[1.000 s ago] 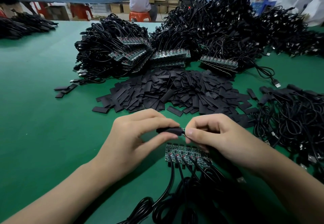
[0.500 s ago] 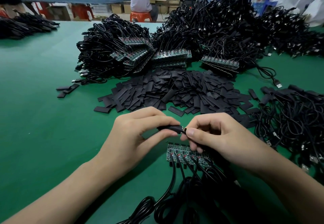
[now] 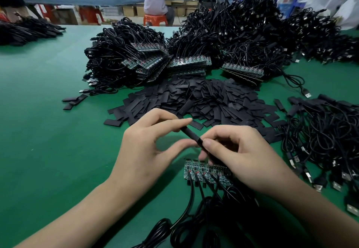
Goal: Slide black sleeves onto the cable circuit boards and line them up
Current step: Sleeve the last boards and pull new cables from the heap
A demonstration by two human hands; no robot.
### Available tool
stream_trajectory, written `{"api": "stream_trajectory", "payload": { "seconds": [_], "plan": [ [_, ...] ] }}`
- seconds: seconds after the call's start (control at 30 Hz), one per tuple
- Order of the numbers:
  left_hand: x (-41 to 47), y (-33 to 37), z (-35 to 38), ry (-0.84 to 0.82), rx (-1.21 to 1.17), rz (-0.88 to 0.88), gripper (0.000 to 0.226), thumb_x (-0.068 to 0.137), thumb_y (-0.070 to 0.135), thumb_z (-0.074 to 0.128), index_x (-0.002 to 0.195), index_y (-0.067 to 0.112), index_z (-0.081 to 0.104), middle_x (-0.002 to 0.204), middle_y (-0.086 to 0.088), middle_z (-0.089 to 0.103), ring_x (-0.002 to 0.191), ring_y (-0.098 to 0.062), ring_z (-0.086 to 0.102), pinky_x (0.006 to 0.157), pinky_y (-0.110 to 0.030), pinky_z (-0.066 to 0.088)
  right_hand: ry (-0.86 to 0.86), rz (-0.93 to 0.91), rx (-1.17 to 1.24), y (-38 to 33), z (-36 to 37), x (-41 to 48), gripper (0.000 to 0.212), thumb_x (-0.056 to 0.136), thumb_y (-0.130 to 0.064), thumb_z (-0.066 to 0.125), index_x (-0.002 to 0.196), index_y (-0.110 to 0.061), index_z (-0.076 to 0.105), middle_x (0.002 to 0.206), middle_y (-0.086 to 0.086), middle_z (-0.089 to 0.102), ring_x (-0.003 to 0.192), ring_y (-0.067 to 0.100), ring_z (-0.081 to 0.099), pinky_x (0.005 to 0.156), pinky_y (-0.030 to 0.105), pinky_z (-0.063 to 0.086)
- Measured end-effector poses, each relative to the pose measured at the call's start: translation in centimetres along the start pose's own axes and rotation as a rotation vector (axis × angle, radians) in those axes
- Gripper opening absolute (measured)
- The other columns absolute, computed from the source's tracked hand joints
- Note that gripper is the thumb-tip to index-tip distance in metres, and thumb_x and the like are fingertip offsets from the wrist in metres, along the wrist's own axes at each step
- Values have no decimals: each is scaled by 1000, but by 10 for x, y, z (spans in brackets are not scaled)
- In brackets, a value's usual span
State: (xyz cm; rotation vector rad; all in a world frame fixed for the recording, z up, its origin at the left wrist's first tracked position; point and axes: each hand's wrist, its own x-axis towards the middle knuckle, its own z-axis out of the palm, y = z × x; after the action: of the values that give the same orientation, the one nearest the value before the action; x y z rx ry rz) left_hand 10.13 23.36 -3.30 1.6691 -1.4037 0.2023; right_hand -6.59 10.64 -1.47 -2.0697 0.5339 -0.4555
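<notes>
black sleeve (image 3: 191,136) pinched betw. L hand (image 3: 147,150) & R hand (image 3: 242,156), held above circuit boards (image 3: 196,170), boards laid on green surface (image 3: 48,141)

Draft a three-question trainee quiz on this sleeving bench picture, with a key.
1. True or false: the left hand and the right hand both pinch one black sleeve.
2. The pile of loose sleeves lies: A) nearer the person than the hands; B) beyond the hands, in front of the cable bundles; C) on the blue bench at the back.
3. Fill in: the row of bare circuit boards lies on the green table, partly under the ____ hand.
Key: 1 true; 2 B; 3 right.
</notes>
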Motion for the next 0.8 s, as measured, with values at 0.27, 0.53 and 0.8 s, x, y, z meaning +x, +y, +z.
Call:
{"api": "stream_trajectory", "payload": {
  "seconds": [0.27,0.53,0.8],
  "plan": [
    [-1,0,3,-69,-111,-130,48,75,32,88,120,26,73,107,13,68,104,-8,65,92,-25,53,71,-173,-283,6,5,-3,16,100,-28,59,90,-32,70,81,-19,73,76,7,69,69,35,53],
    [1,4,3,-82,-162,-126,42,74,23,80,115,22,72,111,12,68,110,-12,65,95,-26,52,52,-226,-312,4,8,-4,14,92,-45,59,100,-37,66,82,-15,70,77,9,69,68,39,54],
    [4,-5,-7,-277,45,-130,42,88,58,62,122,35,70,108,21,62,107,-4,59,96,-31,48,419,-20,-186,12,-38,9,6,90,-27,71,91,-33,71,78,-13,73,63,1,65,60,16,51]
  ]
}}
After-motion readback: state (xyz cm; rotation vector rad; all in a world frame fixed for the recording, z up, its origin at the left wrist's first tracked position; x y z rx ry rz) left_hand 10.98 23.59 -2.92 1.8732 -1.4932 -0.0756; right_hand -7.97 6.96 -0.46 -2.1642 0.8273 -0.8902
